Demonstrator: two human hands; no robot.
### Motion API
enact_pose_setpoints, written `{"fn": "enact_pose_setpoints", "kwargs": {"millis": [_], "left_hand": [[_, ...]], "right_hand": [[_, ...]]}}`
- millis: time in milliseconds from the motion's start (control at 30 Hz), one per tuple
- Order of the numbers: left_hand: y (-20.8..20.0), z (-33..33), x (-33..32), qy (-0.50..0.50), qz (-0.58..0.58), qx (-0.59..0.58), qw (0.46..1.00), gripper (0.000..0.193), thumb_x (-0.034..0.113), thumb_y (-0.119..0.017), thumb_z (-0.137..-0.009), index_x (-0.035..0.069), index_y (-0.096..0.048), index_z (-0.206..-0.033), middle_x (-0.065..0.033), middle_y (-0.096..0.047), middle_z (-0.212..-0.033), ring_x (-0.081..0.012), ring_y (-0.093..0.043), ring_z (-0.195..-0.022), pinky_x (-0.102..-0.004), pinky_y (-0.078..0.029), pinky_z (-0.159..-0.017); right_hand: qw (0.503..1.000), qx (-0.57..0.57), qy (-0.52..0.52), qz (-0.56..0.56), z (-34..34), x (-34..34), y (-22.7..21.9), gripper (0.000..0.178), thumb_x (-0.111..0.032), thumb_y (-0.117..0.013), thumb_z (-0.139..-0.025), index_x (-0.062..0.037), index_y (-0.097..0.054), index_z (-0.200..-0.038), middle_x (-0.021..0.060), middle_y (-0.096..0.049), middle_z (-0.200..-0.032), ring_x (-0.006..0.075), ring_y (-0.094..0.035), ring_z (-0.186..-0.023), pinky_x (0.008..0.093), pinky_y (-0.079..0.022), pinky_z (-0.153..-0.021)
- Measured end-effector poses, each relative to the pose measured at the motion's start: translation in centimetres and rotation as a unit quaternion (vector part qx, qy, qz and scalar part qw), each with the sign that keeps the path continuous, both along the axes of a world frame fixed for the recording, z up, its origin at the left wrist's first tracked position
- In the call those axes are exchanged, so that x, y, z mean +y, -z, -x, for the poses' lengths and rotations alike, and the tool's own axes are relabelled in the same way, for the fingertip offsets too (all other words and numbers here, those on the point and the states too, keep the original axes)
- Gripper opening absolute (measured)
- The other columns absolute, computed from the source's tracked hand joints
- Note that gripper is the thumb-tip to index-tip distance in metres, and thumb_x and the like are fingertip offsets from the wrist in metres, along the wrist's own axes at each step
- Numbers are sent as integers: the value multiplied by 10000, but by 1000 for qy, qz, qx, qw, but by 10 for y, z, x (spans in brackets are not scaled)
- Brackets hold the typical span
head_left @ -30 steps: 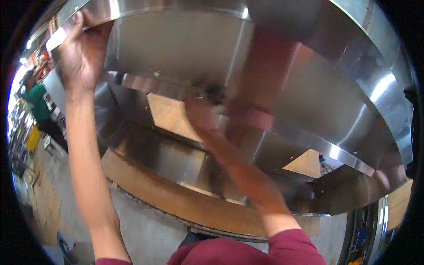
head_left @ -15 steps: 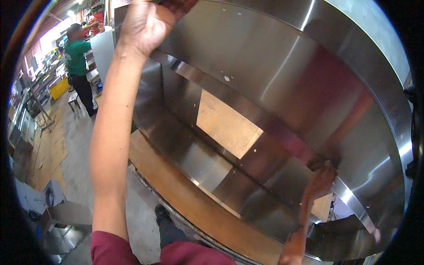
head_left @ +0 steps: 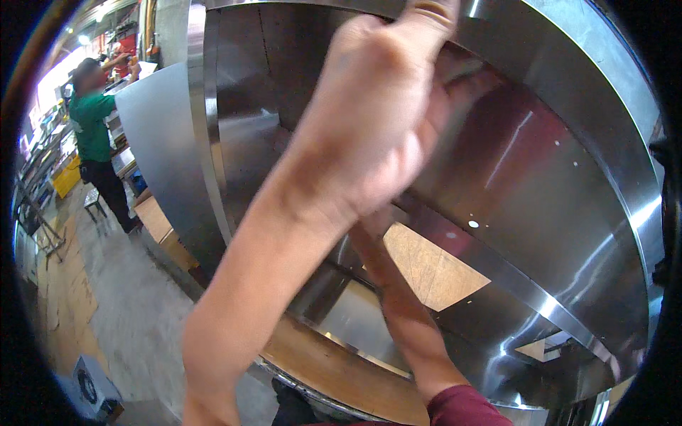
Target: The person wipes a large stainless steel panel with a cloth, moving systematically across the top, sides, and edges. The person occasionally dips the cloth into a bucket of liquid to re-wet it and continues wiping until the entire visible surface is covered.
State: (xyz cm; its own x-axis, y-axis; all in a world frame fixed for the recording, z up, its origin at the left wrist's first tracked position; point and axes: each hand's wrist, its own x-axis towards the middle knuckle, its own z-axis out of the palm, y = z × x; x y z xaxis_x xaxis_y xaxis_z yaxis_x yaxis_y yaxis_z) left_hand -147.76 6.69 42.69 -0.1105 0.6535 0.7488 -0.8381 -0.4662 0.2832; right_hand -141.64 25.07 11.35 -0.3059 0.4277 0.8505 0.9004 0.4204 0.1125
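Overhead, the left hand (head_left: 376,106) grips a curved steel hood (head_left: 554,177); right hand hidden; concrete floor (head_left: 128,305).

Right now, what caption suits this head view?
Left hand grips the top edge of a polished steel hood; the right forearm reaches behind.

The left hand (head_left: 376,106), which half a second ago was gripping the top rim of the stainless steel hood (head_left: 554,163) at the upper left, is now filling the centre of the view, blurred and close, its fingers (head_left: 426,14) curling at the upper edge of the steel. The right forearm (head_left: 405,319), earlier low at the lower right, is now rising up the middle behind the left arm, its hand hidden. The view is swinging leftward: the hood's left edge and a flat steel sheet (head_left: 163,156) are coming into sight, and the green-shirted co-worker (head_left: 92,128) is appearing larger at left.
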Motion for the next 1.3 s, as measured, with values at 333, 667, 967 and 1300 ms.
{"fn": "enact_pose_setpoints", "kwargs": {"millis": [333,667,967,1300], "left_hand": [[-4,15,0,-83,15,34,996,421,436,-584,-1154,29,-581,-1043,4,-580,-830,-53,-505,-704,-285,-555,-737],[-3,26,-21,-147,39,88,985,609,483,-584,-1142,-32,-423,-1425,-97,-597,-1244,-144,-557,-1133,-291,-445,-1023],[26,53,-36,-212,12,129,969,367,333,-585,-1163,20,-539,-1348,-97,-697,-1219,-162,-667,-1083,-319,-534,-982],[135,76,-189,191,52,369,908,562,556,-703,-1025,7,-708,-1142,-151,-774,-1041,-298,-745,-943,-462,-622,-882]], "right_hand": [[989,-4,-92,117,199,13,-48,388,-168,-692,-927,-29,-693,-1289,192,-638,-1339,392,-654,-1199,551,-620,-913],[992,-73,-94,46,229,-10,-90,333,-232,-655,-995,-19,-730,-1240,230,-634,-1430,392,-653,-1284,503,-644,-925],[960,-74,-240,125,157,-110,-59,329,-229,-745,-948,-111,-690,-1250,158,-673,-1226,399,-702,-1117,504,-632,-876],[890,-4,-358,-283,185,-221,-338,421,-57,-772,-835,-190,-733,-1233,96,-669,-1306,360,-605,-1204,565,-440,-1042]]}}
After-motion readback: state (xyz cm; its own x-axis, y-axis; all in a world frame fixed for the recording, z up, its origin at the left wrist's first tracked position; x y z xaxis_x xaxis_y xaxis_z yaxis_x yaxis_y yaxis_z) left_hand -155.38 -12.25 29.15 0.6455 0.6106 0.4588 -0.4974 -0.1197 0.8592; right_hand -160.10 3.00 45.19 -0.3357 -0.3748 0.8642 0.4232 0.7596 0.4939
